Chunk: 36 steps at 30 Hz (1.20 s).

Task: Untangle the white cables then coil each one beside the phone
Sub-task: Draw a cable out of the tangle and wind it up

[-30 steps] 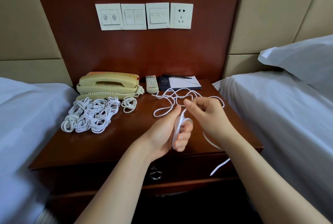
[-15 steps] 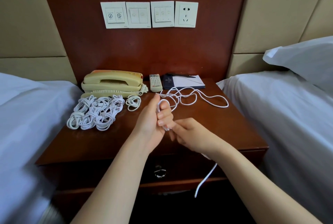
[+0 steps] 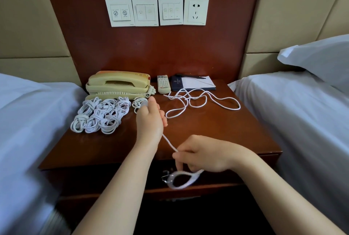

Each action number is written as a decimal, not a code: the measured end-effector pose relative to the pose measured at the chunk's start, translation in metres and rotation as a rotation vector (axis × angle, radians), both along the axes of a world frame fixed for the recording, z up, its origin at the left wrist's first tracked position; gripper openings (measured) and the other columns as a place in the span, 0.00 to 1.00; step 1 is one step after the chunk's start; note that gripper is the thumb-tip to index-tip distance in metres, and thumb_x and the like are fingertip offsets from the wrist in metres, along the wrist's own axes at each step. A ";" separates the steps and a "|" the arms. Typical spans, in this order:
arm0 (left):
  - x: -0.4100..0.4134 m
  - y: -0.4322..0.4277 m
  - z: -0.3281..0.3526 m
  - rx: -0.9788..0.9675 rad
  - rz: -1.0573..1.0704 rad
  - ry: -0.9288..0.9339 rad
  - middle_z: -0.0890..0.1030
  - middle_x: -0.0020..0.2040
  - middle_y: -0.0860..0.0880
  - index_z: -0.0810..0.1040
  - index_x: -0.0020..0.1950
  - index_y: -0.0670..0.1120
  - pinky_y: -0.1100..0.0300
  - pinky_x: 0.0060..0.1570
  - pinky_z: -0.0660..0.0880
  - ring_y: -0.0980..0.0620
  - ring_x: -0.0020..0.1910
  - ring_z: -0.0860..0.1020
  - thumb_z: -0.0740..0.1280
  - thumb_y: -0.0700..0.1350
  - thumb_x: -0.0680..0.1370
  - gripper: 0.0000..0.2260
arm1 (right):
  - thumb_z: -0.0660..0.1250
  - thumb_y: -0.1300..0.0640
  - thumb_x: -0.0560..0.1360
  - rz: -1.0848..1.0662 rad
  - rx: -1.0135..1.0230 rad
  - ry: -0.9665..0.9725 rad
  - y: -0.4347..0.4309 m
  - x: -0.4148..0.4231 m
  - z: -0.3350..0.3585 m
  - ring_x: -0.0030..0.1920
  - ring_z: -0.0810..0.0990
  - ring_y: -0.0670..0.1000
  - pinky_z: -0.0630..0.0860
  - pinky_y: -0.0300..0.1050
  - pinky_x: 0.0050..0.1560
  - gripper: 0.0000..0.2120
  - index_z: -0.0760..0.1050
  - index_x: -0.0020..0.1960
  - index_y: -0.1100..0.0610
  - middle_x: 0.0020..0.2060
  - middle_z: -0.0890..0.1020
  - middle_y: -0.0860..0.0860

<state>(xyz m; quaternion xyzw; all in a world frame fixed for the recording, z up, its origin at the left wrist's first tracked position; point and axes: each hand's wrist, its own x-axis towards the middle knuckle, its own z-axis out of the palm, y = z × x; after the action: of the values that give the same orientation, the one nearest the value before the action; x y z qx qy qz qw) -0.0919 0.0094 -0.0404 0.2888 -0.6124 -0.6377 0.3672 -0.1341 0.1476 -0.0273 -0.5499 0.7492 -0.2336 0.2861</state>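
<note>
Fingers [image 3: 179,163] of the right hand [image 3: 204,155] pinch the cable [image 3: 170,142]; left hand [image 3: 150,121] curls round it, fingertips hidden. Loop [image 3: 195,176] under right hand blurred. One phone [image 3: 117,83], one remote [image 3: 163,84], coil pile [image 3: 100,117] uncountable.

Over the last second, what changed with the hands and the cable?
The small loop passed from left hand to right hand, which dropped to the table's front edge; the left hand reached toward the phone, gripping the loose cable. Coiled pile unmoved.

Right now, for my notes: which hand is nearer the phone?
Left. The left hand is just in front of the phone; the right hand is farther back, at the front edge of the nightstand.
</note>
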 end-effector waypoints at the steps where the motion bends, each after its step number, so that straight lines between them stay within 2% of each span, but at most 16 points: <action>1: 0.000 -0.001 -0.001 -0.043 0.014 -0.029 0.68 0.26 0.51 0.66 0.37 0.44 0.60 0.30 0.69 0.53 0.24 0.68 0.51 0.50 0.83 0.17 | 0.58 0.51 0.80 0.014 -0.038 0.011 0.002 0.000 0.001 0.25 0.68 0.43 0.65 0.35 0.31 0.17 0.78 0.37 0.53 0.22 0.72 0.44; 4: 0.000 -0.002 -0.005 -0.141 -0.085 -0.136 0.70 0.27 0.49 0.67 0.38 0.44 0.61 0.29 0.69 0.54 0.23 0.70 0.52 0.49 0.83 0.17 | 0.64 0.52 0.78 -0.062 -0.228 0.100 0.007 -0.009 0.002 0.26 0.66 0.44 0.64 0.38 0.30 0.16 0.77 0.32 0.52 0.24 0.71 0.48; 7: 0.000 0.007 -0.007 -0.219 -0.275 -0.275 0.73 0.27 0.47 0.69 0.38 0.42 0.67 0.23 0.68 0.55 0.20 0.72 0.52 0.49 0.83 0.17 | 0.68 0.54 0.74 -0.223 -0.430 0.220 0.014 -0.025 0.001 0.27 0.64 0.43 0.62 0.38 0.29 0.16 0.74 0.29 0.56 0.23 0.69 0.50; 10: -0.001 0.017 -0.008 -0.225 -0.445 -0.364 0.74 0.25 0.47 0.72 0.35 0.42 0.68 0.22 0.68 0.55 0.20 0.72 0.52 0.49 0.83 0.21 | 0.71 0.54 0.73 -0.348 -0.558 0.183 0.016 -0.034 -0.003 0.26 0.64 0.44 0.60 0.35 0.28 0.17 0.72 0.26 0.49 0.21 0.68 0.46; 16: -0.003 0.025 -0.007 0.039 -0.779 -0.396 0.67 0.20 0.51 0.69 0.32 0.43 0.67 0.20 0.61 0.56 0.17 0.63 0.50 0.58 0.82 0.26 | 0.72 0.54 0.72 -0.404 -0.580 0.133 0.014 -0.049 -0.014 0.26 0.65 0.42 0.61 0.35 0.29 0.11 0.77 0.31 0.52 0.23 0.71 0.46; 18: -0.002 0.023 -0.005 0.162 -0.907 -0.357 0.62 0.19 0.53 0.67 0.30 0.44 0.67 0.20 0.58 0.58 0.16 0.58 0.48 0.61 0.80 0.28 | 0.73 0.53 0.72 -0.409 -0.603 0.027 0.012 -0.052 -0.018 0.26 0.64 0.42 0.60 0.36 0.29 0.11 0.77 0.32 0.54 0.24 0.70 0.46; 21: 0.001 0.025 0.000 0.261 -1.032 -0.303 0.59 0.17 0.55 0.64 0.26 0.46 0.67 0.20 0.55 0.60 0.15 0.56 0.51 0.63 0.75 0.26 | 0.72 0.52 0.71 -0.345 -0.671 -0.194 0.010 -0.054 -0.019 0.29 0.62 0.49 0.58 0.38 0.29 0.11 0.74 0.35 0.56 0.27 0.70 0.55; 24: 0.005 0.028 0.000 0.278 -1.053 -0.219 0.57 0.17 0.55 0.61 0.24 0.47 0.67 0.19 0.56 0.60 0.15 0.55 0.54 0.63 0.73 0.25 | 0.68 0.52 0.75 -0.247 -0.656 -0.289 0.008 -0.052 -0.022 0.32 0.68 0.51 0.63 0.40 0.33 0.10 0.78 0.39 0.57 0.30 0.74 0.60; 27: 0.009 0.025 -0.002 0.328 -0.993 -0.139 0.57 0.17 0.54 0.61 0.23 0.48 0.64 0.22 0.54 0.59 0.15 0.56 0.52 0.61 0.77 0.27 | 0.60 0.49 0.78 -0.215 -0.597 -0.303 0.002 -0.047 -0.025 0.36 0.70 0.47 0.67 0.40 0.39 0.18 0.78 0.39 0.60 0.32 0.76 0.52; 29: 0.011 0.024 -0.003 0.352 -0.942 -0.112 0.58 0.18 0.53 0.61 0.22 0.47 0.63 0.23 0.53 0.58 0.16 0.57 0.50 0.59 0.80 0.28 | 0.56 0.50 0.80 -0.220 -0.568 -0.270 -0.002 -0.043 -0.027 0.38 0.72 0.44 0.69 0.40 0.42 0.19 0.78 0.39 0.57 0.33 0.77 0.48; 31: 0.012 0.022 -0.003 0.373 -0.884 -0.082 0.58 0.18 0.52 0.61 0.22 0.47 0.63 0.22 0.54 0.57 0.16 0.58 0.50 0.59 0.80 0.29 | 0.55 0.49 0.80 -0.226 -0.564 -0.301 -0.007 -0.037 -0.027 0.35 0.74 0.41 0.70 0.35 0.38 0.17 0.77 0.39 0.51 0.32 0.78 0.43; 33: 0.012 0.027 -0.001 0.399 -0.850 -0.074 0.57 0.17 0.52 0.61 0.21 0.47 0.66 0.20 0.57 0.57 0.15 0.59 0.50 0.59 0.80 0.29 | 0.56 0.45 0.77 -0.235 -0.563 -0.316 -0.005 -0.034 -0.028 0.32 0.72 0.40 0.68 0.33 0.34 0.16 0.76 0.39 0.51 0.30 0.77 0.43; 35: 0.011 0.030 0.000 0.416 -0.817 -0.078 0.57 0.17 0.52 0.60 0.21 0.47 0.67 0.19 0.61 0.56 0.15 0.60 0.50 0.59 0.81 0.30 | 0.58 0.43 0.78 -0.227 -0.600 -0.240 -0.008 -0.034 -0.029 0.33 0.73 0.41 0.70 0.38 0.36 0.18 0.75 0.36 0.53 0.30 0.78 0.45; 36: 0.011 0.030 0.000 0.420 -0.796 -0.079 0.57 0.17 0.52 0.60 0.20 0.47 0.68 0.19 0.62 0.56 0.16 0.61 0.50 0.58 0.81 0.30 | 0.59 0.42 0.78 -0.237 -0.620 -0.193 -0.011 -0.035 -0.030 0.34 0.74 0.43 0.71 0.45 0.37 0.21 0.74 0.36 0.55 0.30 0.78 0.50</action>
<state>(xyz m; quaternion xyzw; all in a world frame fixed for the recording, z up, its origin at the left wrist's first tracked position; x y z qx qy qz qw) -0.0805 0.0394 -0.0401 0.1230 -0.5467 -0.8282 0.0029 -0.1689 0.1366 -0.0574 -0.4951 0.6708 -0.5327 0.1458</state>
